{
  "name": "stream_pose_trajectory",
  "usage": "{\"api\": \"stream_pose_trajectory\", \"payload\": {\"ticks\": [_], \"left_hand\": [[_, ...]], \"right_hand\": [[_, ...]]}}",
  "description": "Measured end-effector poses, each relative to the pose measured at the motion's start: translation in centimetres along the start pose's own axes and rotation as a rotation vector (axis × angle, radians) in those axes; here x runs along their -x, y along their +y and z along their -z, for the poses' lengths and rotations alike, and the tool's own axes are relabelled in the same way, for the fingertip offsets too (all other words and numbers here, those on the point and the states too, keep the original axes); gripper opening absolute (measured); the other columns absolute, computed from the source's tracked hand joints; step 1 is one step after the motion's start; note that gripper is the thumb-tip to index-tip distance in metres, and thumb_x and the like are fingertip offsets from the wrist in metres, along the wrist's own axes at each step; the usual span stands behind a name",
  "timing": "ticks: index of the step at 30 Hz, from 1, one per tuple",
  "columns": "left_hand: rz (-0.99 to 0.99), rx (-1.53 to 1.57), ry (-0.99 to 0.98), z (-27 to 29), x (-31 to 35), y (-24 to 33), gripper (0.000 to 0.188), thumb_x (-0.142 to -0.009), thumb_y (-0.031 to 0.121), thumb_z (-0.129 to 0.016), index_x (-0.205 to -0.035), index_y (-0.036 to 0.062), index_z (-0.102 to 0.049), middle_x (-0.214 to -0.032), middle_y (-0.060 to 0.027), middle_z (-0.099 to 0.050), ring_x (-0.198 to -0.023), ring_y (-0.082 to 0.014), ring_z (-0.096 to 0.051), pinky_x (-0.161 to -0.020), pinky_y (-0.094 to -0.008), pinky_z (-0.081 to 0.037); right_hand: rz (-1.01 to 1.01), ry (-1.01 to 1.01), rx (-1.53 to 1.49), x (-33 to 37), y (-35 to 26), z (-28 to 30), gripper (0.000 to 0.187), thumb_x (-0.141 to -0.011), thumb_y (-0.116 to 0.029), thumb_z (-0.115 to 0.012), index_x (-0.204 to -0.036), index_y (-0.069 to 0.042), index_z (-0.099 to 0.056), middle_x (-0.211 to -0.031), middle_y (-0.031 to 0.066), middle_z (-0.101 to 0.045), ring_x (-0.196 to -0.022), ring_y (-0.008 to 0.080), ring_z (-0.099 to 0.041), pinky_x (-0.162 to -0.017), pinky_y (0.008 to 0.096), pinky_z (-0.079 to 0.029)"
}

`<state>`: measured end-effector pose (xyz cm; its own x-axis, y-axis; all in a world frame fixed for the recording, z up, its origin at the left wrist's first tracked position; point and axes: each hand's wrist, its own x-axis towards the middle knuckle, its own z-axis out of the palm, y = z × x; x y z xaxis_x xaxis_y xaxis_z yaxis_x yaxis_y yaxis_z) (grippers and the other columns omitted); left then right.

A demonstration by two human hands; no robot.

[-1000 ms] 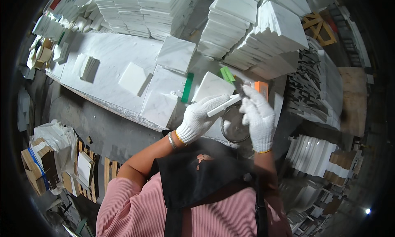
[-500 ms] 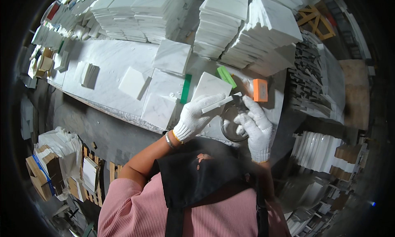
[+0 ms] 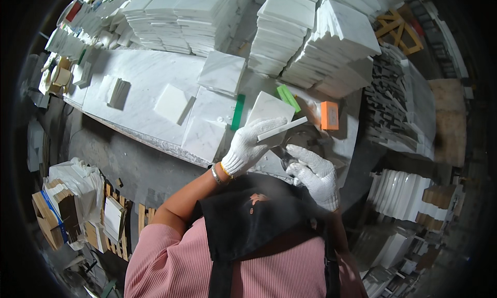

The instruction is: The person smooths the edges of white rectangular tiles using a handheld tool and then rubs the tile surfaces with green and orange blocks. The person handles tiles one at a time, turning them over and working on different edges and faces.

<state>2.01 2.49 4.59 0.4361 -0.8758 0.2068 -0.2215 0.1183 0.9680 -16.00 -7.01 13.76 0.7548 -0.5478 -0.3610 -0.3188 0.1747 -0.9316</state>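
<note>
My left hand [image 3: 245,147], in a white knitted glove, is closed on a narrow white marble piece [image 3: 282,129], which is tilted with its far end up to the right. Also in a white glove, my right hand [image 3: 317,177] is closed on a dark flat tool [image 3: 281,155], whose kind is partly hidden by the fingers. The tool is just below the marble piece and apart from it. Beyond my left hand lies a square white marble tile [image 3: 270,107]. A green block [image 3: 288,98] and an orange box [image 3: 329,115] are to its right.
The pale worktable [image 3: 140,70] bears a dark green strip [image 3: 237,112], a small tile stack [image 3: 221,72] and loose tiles [image 3: 174,103]. Tall marble stacks [image 3: 331,49] line its far side. Packed slabs [image 3: 398,195] are at the right, wrapped bundles [image 3: 77,187] at the lower left.
My right hand has moved down toward me, taking the dark tool away from the marble piece's far end. My left hand still holds the piece in nearly the same place.
</note>
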Motion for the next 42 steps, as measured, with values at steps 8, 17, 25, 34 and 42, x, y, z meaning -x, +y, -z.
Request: {"api": "stream_pose_trajectory", "payload": {"ticks": [8, 17, 25, 34, 42], "left_hand": [[0.276, 0.480, 0.035, 0.6, 0.4, 0.5, 0.041, -0.086, 0.007, -0.072, -0.125, -0.0005, -0.062, -0.117, -0.0056, -0.069, -0.100, -0.0105, -0.061, -0.086, -0.0266, -0.052], [0.362, 0.621, 0.064, 0.5, 0.4, 0.8, 0.048, -0.080, 0.002, -0.070, -0.126, -0.0020, -0.061, -0.110, -0.0064, -0.067, -0.095, -0.0139, -0.064, -0.084, -0.0268, -0.053], [0.549, 0.459, 0.061, 2.3, 1.5, 1.3, 0.042, -0.086, 0.018, -0.075, -0.119, -0.0040, -0.062, -0.099, -0.0073, -0.070, -0.087, -0.0131, -0.065, -0.077, -0.0276, -0.054], [0.827, 0.436, 0.018, 4.6, 4.5, 2.1, 0.040, -0.085, 0.020, -0.074, -0.117, -0.0025, -0.064, -0.097, -0.0057, -0.070, -0.082, -0.0126, -0.064, -0.072, -0.0259, -0.053], [0.784, 0.423, -0.063, 3.9, 5.2, 0.9, 0.040, -0.082, 0.017, -0.075, -0.116, -0.0004, -0.063, -0.102, -0.0036, -0.068, -0.093, -0.0114, -0.061, -0.082, -0.0278, -0.051]], "right_hand": [[-0.119, 0.111, -0.036, 1.7, 5.1, 2.9, 0.035, -0.094, -0.006, -0.059, -0.128, -0.001, -0.060, -0.090, 0.0064, -0.070, -0.073, 0.0083, -0.061, -0.068, 0.0236, -0.050], [-0.017, 0.383, 0.498, 2.9, 10.6, 5.6, 0.013, -0.087, -0.010, -0.066, -0.096, 0.000, -0.065, -0.082, 0.0107, -0.067, -0.076, 0.0160, -0.061, -0.072, 0.0306, -0.049], [0.058, 0.519, 0.460, 2.6, 11.7, 6.1, 0.024, -0.090, -0.009, -0.063, -0.113, -0.003, -0.069, -0.091, 0.0071, -0.071, -0.079, 0.0108, -0.062, -0.072, 0.0273, -0.050], [-0.095, 0.521, 0.257, 1.4, 12.3, 6.2, 0.023, -0.091, -0.007, -0.063, -0.112, -0.002, -0.069, -0.097, 0.0068, -0.072, -0.083, 0.0135, -0.066, -0.073, 0.0271, -0.053], [0.082, 0.536, 0.386, -0.2, 13.8, 6.2, 0.021, -0.088, -0.006, -0.065, -0.108, -0.001, -0.071, -0.094, 0.0069, -0.073, -0.083, 0.0129, -0.067, -0.074, 0.0274, -0.053]]}}
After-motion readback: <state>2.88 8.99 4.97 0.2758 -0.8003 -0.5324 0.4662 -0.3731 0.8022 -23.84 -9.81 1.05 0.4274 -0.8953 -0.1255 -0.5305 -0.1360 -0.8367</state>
